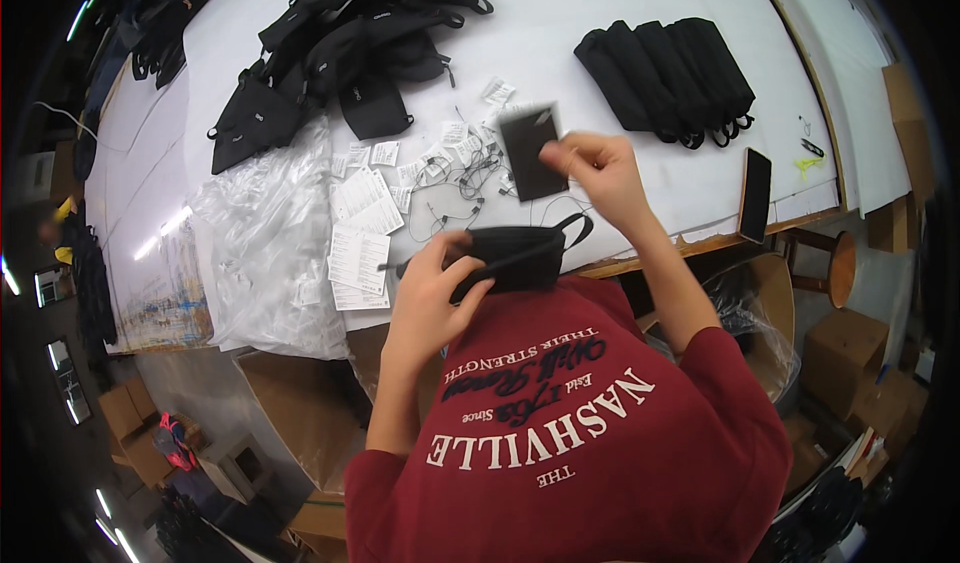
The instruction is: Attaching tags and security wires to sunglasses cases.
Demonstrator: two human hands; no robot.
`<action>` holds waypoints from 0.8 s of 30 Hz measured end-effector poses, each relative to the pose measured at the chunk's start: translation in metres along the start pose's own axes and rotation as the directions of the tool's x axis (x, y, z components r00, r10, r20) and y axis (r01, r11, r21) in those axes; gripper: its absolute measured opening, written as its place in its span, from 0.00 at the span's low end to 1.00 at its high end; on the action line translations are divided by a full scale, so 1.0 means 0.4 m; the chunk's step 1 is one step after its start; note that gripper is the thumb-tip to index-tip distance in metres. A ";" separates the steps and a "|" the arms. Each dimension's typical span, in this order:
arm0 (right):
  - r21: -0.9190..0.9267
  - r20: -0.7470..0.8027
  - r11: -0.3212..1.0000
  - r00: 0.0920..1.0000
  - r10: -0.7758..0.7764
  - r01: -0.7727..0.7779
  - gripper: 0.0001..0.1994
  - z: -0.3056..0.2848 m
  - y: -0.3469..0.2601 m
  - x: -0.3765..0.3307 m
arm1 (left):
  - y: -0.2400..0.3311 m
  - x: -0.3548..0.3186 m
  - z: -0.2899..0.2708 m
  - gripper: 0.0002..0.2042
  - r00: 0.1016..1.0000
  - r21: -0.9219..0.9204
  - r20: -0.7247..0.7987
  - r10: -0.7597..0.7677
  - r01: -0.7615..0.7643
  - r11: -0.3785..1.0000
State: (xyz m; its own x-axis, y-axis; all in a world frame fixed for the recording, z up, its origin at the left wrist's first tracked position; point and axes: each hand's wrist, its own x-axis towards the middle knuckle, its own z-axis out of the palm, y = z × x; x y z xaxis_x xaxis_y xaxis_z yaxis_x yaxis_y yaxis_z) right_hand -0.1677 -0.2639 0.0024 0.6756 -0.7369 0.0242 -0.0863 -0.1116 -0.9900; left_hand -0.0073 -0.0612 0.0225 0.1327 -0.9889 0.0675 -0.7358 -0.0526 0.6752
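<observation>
My left hand (432, 298) is closed on a black fabric pouch (525, 265) with a small loop at its right end. It is held at the table's near edge, its mouth facing up. In my right hand (608, 178) a thin dark rectangular panel (524, 163) with a pale border is pinched between thumb and fingers. That panel is above the table, beyond the pouch and apart from it, a little blurred. Small white tags (455, 133) on thin black cords lie scattered beyond the pouch, and printed white sheets (365, 203) overlap to their left.
A heap of black pouches (370, 53) lies at the far left of the white table. More black pouches (665, 78) lie in an overlapping row at far right. Clear plastic bags (265, 243) cover the near left. A dark phone-like slab (755, 195) is at the right edge, near a wooden stool (841, 269).
</observation>
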 end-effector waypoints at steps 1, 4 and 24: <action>-0.079 0.091 0.997 0.996 -0.016 0.024 0.11 0.013 -0.044 -0.015 | 0.009 0.007 0.009 0.09 0.998 -0.033 -0.063 -0.015 0.013 0.999; -0.494 0.334 0.800 0.924 -0.187 0.341 0.10 0.025 -0.059 -0.049 | 0.018 0.024 0.019 0.10 0.988 -0.078 -0.154 0.004 -0.016 0.997; -0.553 0.481 0.743 0.873 -0.085 0.377 0.08 -0.041 -0.022 -0.119 | -0.363 0.354 0.130 0.17 0.967 0.250 -0.242 -0.081 0.142 0.958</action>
State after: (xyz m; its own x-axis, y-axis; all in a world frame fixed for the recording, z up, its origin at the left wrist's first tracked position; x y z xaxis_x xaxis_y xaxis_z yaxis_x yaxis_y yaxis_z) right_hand -0.2111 -0.2388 0.0120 0.9490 -0.3128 0.0385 -0.2140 -0.7292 -0.6500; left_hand 0.0836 -0.2007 -0.1042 0.3482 -0.9183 0.1882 -0.8516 -0.2260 0.4731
